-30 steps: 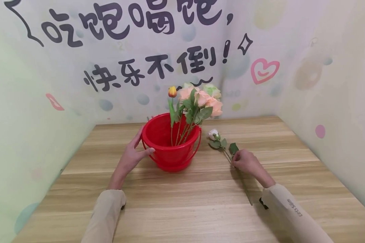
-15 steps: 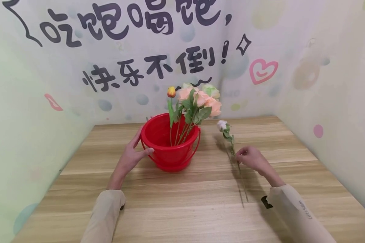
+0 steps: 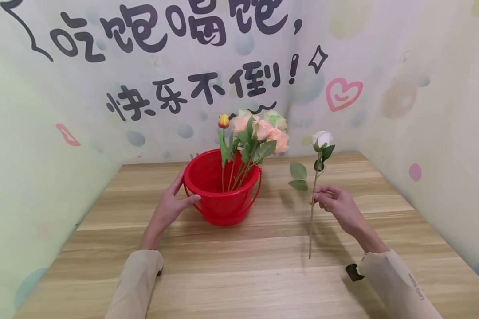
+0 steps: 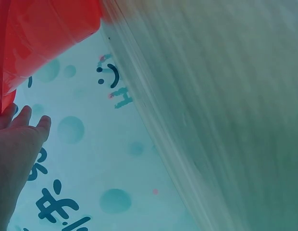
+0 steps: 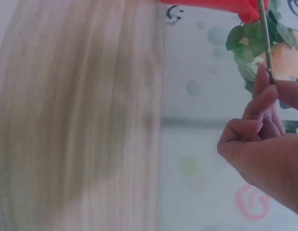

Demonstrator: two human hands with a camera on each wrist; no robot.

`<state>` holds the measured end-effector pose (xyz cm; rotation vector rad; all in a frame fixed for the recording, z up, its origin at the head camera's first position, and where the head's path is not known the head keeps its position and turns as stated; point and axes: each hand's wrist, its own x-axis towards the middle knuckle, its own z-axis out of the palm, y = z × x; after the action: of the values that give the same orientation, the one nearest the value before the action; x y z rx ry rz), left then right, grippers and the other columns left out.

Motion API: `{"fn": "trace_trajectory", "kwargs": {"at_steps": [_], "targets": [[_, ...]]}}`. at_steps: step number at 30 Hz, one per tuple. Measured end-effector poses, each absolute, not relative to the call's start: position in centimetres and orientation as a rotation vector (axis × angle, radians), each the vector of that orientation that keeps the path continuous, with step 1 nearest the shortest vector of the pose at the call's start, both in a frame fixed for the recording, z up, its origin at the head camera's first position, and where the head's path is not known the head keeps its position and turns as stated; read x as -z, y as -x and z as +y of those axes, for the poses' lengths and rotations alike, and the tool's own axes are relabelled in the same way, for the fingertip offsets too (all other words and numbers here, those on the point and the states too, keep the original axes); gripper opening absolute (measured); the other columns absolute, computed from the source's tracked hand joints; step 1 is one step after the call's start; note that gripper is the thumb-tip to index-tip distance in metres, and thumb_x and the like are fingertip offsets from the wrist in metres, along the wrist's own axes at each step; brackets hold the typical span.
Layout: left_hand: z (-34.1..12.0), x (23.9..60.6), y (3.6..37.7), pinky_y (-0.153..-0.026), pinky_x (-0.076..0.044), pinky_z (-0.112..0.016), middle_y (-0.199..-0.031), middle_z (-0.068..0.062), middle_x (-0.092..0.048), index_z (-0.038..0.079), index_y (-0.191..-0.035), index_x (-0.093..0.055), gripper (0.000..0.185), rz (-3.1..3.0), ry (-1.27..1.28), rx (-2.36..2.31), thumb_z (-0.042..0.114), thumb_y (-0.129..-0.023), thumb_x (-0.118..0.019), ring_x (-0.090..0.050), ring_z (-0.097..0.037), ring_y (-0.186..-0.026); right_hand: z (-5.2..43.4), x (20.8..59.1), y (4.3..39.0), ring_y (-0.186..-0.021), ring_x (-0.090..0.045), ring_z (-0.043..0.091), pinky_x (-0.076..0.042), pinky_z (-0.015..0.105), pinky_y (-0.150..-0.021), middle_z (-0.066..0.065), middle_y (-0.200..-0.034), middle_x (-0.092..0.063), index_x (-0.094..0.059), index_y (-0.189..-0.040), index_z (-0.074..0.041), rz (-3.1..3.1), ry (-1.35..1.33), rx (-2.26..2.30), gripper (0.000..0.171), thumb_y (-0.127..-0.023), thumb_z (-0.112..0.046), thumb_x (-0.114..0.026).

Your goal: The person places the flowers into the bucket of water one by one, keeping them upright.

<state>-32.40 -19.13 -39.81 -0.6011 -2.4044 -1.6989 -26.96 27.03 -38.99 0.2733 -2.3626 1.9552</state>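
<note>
A red bucket point(image 3: 223, 208) stands on the wooden table, holding an orange-yellow tulip point(image 3: 223, 122) and several pale pink and greenish-white roses point(image 3: 263, 128). My left hand point(image 3: 170, 208) rests against the bucket's left side, thumb at the front and fingers stretched along the side; the left wrist view shows those fingers point(image 4: 25, 115) fairly straight. To the right of the bucket, my right hand point(image 3: 335, 206) pinches the stem of a white rose point(image 3: 322, 139) between thumb and fingers. That rose is upright, bloom on top, its stem point(image 5: 266, 43) hanging below the hand.
The wooden table point(image 3: 239, 274) reaches back to a wall cloth point(image 3: 175, 133) printed with black characters and coloured spots. Side walls point(image 3: 443, 133) close in on the left and right. A thin wire handle point(image 3: 258, 188) hangs at the bucket's right.
The right hand has lifted the white rose off the table and turned it from lying slanted to upright, shifting slightly right and up. The left hand keeps its place on the bucket.
</note>
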Motion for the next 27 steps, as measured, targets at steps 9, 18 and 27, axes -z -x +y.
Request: {"fn": "trace_trajectory", "kwargs": {"at_steps": [9, 18, 27], "targets": [[-19.2, 39.8, 32.3, -0.112, -0.038, -0.064, -0.168, 0.007, -0.028, 0.040, -0.164, -0.024, 0.090, -2.413, 0.580, 1.694, 0.033, -0.093, -0.078, -0.022, -0.024, -0.154, 26.1, 38.3, 26.7, -0.074, -0.055, 0.008, -0.043, 0.018, -0.064, -0.001, -0.088, -0.074, -0.060, -0.107, 0.005, -2.175, -0.368, -2.025, 0.008, -0.104, -0.002, -0.059], [-19.3, 39.8, 32.1, -0.112, -0.036, -0.064, -0.168, 0.007, -0.028, 0.033, -0.166, -0.024, 0.090, -2.402, 0.593, 1.697, 0.031, -0.094, -0.078, -0.022, -0.024, -0.154, 24.5, 37.3, 26.4, -0.069, -0.051, 0.007, -0.041, 0.020, -0.061, -0.001, -0.085, -0.073, -0.061, -0.106, 0.004, -2.027, -0.405, -2.098, 0.004, -0.103, 0.003, -0.059], [-19.2, 39.9, 32.1, -0.112, -0.036, -0.064, -0.167, 0.008, -0.028, 0.037, -0.165, -0.024, 0.089, -2.404, 0.592, 1.699, 0.032, -0.094, -0.077, -0.022, -0.023, -0.154, 22.4, 36.0, 26.5, -0.066, -0.047, 0.011, -0.041, 0.021, -0.062, 0.001, -0.082, -0.072, -0.060, -0.105, 0.003, -1.865, -0.450, -2.133, 0.004, -0.102, 0.005, -0.058]]}}
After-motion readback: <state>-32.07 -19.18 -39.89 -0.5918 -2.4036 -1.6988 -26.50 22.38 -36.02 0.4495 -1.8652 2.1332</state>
